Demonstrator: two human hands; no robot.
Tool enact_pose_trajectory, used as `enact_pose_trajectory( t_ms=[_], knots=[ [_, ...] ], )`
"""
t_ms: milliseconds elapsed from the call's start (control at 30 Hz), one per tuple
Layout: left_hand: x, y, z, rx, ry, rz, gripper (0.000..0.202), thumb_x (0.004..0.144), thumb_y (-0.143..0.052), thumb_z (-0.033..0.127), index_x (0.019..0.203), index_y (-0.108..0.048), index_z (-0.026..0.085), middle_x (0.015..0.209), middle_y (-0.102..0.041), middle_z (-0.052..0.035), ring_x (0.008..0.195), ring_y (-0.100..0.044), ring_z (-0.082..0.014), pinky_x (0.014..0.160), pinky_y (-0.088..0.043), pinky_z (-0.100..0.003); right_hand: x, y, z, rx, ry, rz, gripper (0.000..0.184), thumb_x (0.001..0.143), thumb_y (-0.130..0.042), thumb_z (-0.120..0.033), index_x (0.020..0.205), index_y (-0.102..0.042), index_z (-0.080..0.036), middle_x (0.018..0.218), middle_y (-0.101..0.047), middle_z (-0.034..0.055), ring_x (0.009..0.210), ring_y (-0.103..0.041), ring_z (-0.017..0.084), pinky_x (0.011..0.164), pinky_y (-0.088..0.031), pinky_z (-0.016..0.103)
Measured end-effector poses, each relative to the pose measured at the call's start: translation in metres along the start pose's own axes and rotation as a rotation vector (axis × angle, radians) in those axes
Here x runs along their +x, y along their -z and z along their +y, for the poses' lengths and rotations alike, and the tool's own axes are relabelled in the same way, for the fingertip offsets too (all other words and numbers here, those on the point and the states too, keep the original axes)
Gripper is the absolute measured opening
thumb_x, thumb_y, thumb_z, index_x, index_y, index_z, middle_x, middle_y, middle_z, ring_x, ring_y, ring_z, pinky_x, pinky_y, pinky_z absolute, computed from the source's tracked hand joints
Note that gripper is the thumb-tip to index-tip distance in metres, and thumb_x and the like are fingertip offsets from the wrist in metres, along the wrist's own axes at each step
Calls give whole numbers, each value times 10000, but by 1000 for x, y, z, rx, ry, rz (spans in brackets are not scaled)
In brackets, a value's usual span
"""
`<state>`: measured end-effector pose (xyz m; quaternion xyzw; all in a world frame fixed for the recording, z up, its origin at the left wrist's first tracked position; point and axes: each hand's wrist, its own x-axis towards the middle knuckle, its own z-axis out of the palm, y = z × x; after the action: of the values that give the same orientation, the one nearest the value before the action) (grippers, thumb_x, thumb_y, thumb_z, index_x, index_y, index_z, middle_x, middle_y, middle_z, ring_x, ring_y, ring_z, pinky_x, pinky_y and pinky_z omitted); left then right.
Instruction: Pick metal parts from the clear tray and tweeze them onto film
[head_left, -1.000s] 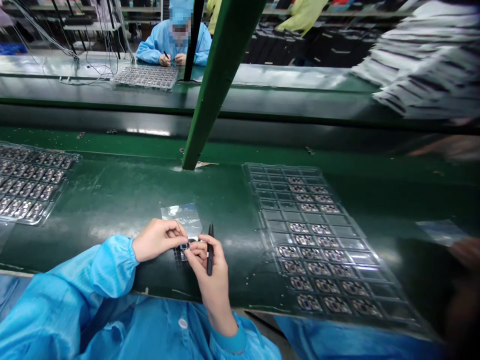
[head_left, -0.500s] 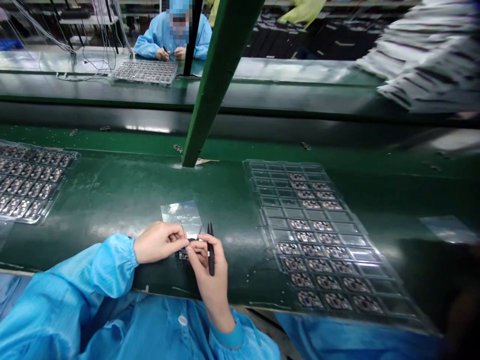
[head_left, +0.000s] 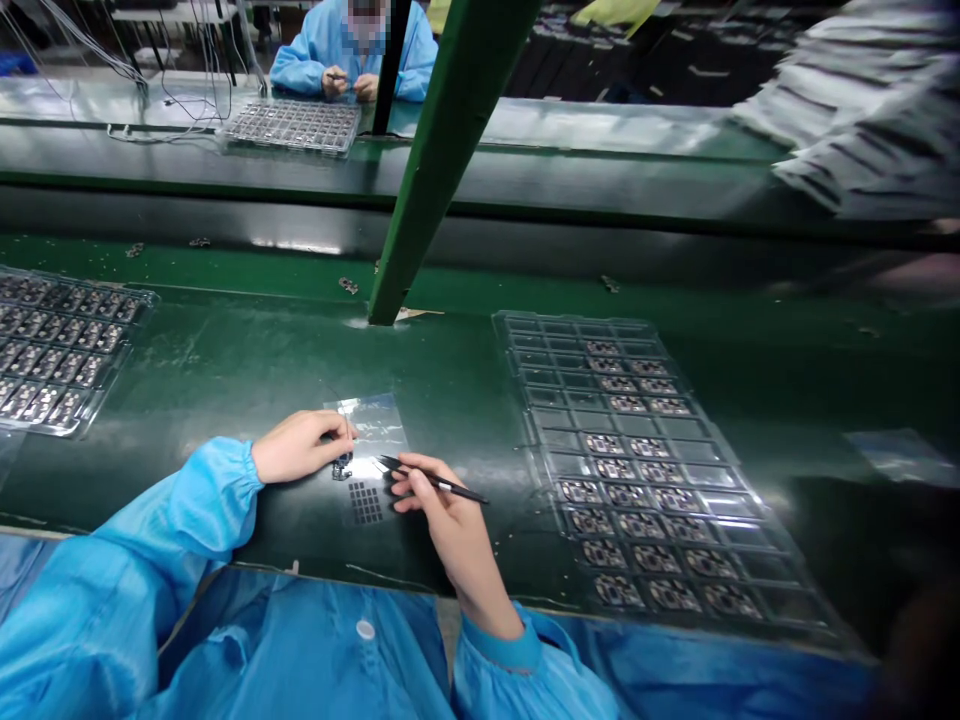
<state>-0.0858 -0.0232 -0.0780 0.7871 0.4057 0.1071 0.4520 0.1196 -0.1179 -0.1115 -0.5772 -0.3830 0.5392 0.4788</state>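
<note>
My left hand (head_left: 304, 445) is closed on a small circuit board (head_left: 342, 467) at the edge of a clear plastic sheet. Black tweezers (head_left: 442, 483) are held in my right hand (head_left: 439, 497), their tips pointing left over the clear sheet (head_left: 379, 420). A gap separates the tweezer tips from the board. Small dark squares (head_left: 366, 503) lie in a grid on the sheet, just below the board and left of my right fingers. The board is partly hidden by my left fingertips.
A clear compartment tray (head_left: 551, 392) partly filled with circuit boards is on the right. Another board-filled tray (head_left: 75, 425) lies at the left. A green post (head_left: 442, 170) rises behind my hands. Across the bench, a person in blue (head_left: 311, 65) works beside a tray (head_left: 292, 125).
My hands have moved apart: the left shifted left with the board, the right moved right. The tweezers swung from upright to pointing left. The grid of dark squares is now uncovered.
</note>
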Motion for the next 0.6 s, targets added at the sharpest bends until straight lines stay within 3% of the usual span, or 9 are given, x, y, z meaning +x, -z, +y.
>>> enact_pose_trajectory(
  t_ms=[200, 400, 600],
  knots=[
    [-5, -9, 6, 17, 39, -100, 167, 861, -535, 276, 799, -643, 165, 805, -694, -14, 735, -617, -142, 678, -429, -220, 11, -5, -5, -93, -8, -81, 429, 760, -656, -567, 858, -690, -151, 647, -638, 21, 538, -622, 138, 510, -547, 245],
    [-4, -14, 5, 64, 74, -78, 141, 849, -561, 260, 802, -658, 168, 771, -687, -9, 702, -606, -140, 652, -409, -220, 10, -8, -6, -216, -18, 2, 405, 717, -701, -568, 751, -603, -176, 639, -671, 42, 582, -662, 187, 524, -534, 261],
    [-4, -15, 6, 76, 83, -74, 154, 853, -547, 267, 801, -656, 173, 778, -687, -11, 710, -607, -145, 650, -411, -229, 7, -9, -4, -290, 15, -6, 362, 745, -692, -535, 751, -587, -189, 634, -685, 51, 582, -673, 213, 552, -520, 294]
  ],
)
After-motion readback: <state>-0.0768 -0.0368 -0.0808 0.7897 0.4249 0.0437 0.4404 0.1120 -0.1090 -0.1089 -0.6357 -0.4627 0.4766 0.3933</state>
